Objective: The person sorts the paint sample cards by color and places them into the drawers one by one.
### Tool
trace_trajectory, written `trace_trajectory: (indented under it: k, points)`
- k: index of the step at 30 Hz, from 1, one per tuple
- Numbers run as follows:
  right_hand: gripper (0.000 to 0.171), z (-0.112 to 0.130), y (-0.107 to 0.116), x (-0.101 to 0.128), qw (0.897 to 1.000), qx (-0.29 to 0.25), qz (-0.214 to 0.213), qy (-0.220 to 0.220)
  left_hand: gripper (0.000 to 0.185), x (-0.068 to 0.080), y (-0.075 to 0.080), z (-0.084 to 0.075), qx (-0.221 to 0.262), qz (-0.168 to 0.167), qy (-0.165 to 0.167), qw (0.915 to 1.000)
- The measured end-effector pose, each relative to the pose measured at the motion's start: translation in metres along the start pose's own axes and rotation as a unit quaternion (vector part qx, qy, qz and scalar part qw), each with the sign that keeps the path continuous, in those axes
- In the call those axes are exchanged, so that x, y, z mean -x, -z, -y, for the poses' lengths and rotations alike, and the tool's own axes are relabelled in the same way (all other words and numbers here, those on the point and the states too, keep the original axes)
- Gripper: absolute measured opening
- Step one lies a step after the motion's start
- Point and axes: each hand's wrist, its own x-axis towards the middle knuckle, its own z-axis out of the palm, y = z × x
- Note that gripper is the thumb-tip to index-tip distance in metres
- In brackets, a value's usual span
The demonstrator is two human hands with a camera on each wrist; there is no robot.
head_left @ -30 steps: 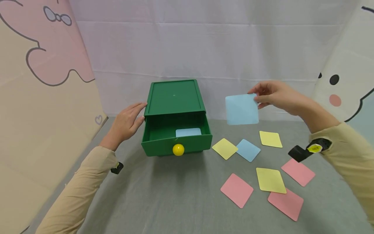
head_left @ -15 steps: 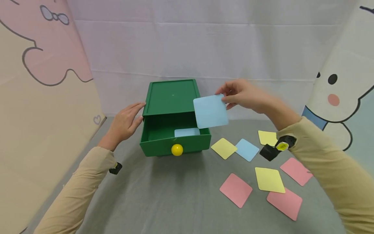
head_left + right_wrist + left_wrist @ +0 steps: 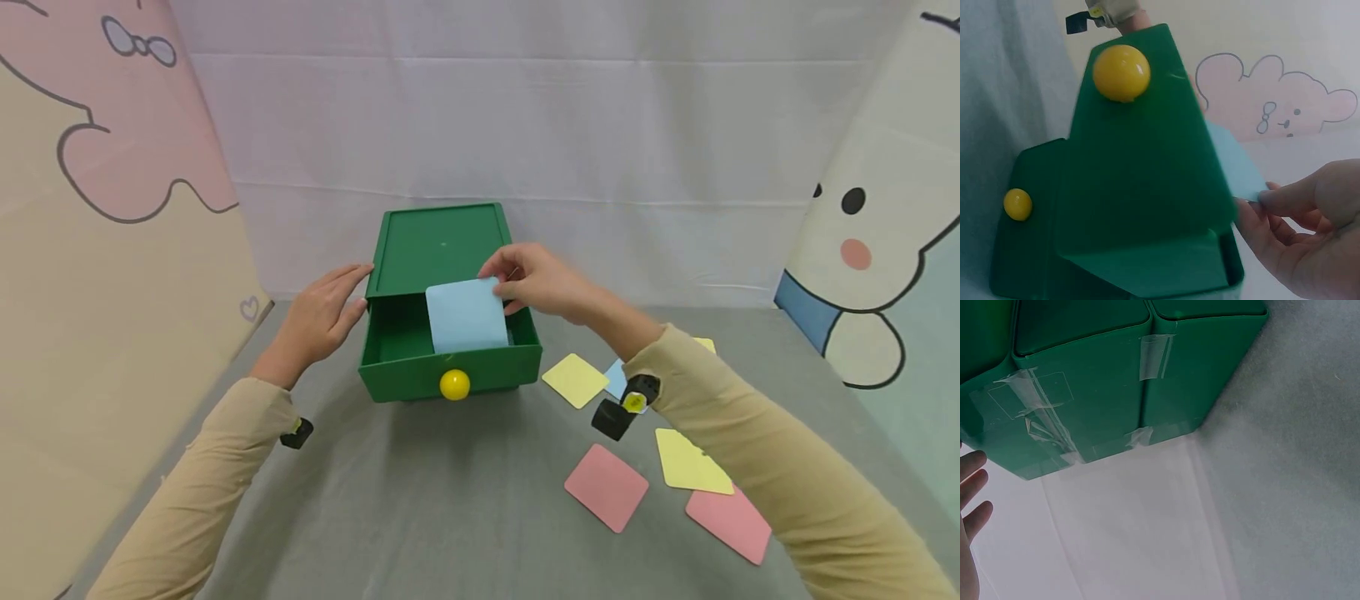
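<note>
My right hand (image 3: 536, 283) pinches a light blue card (image 3: 467, 317) by its upper right corner. The card hangs over the pulled-out green drawer (image 3: 405, 375), its lower edge hidden behind the drawer front. In the right wrist view, thumb and fingers hold the card (image 3: 1235, 164) beside the drawer front with its yellow knob (image 3: 1121, 73). My left hand (image 3: 315, 321), fingers extended, rests against the left side of the green drawer cabinet (image 3: 442, 246). The held card covers most of what lies in the drawer.
On the grey tabletop (image 3: 420, 517), right of the cabinet, lie yellow cards (image 3: 575, 381), pink cards (image 3: 606, 487) and another blue card (image 3: 617, 377), some partly under my right arm. A lower drawer with a yellow knob (image 3: 1017, 204) shows in the right wrist view. A white cloth hangs behind.
My right hand has carried the blue card leftward and down, from right of the cabinet to over the drawer. The blue card inside is now mostly covered. My left hand has stayed put.
</note>
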Motion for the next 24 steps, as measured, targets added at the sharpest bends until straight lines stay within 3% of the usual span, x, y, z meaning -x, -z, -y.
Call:
trace_trajectory:
  k: [14,24]
  points:
    - [0.018,-0.010,-0.032,-0.002,1.000,-0.005,-0.008,-0.012,0.057,0.000,0.001,-0.002,-0.005,0.001,0.001,1.0000]
    - [0.013,-0.008,-0.038,-0.004,0.991,0.134,-0.023,-0.012,0.054,0.000,0.001,-0.002,-0.008,0.002,0.003,1.0000]
